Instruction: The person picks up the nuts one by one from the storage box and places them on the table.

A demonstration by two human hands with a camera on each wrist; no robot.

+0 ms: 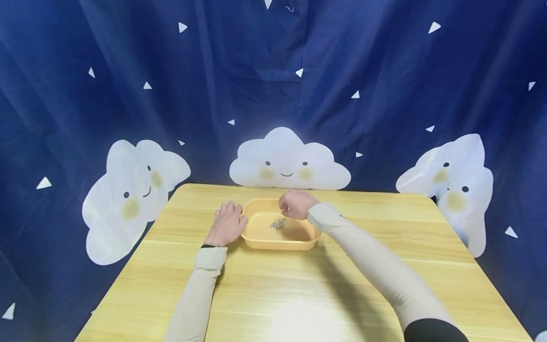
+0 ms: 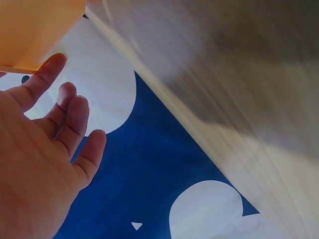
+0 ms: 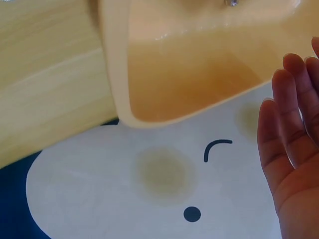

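A shallow yellow-orange plastic basin stands on the wooden table. Several small shiny metal pieces lie in a loose cluster on its floor; one metal piece shows at the top of the right wrist view. My left hand is at the basin's left end, its thumb and fingers spread and loosely bent at the wall. Over the basin's back right part hovers my right hand, thumb and forefinger bent toward each other above the pieces. Whether a piece sits between those fingertips, I cannot tell.
The light wooden table extends around the basin on all sides. Behind it hangs a dark blue curtain with white triangles and a smiling cloud. My right forearm crosses over the table's right half.
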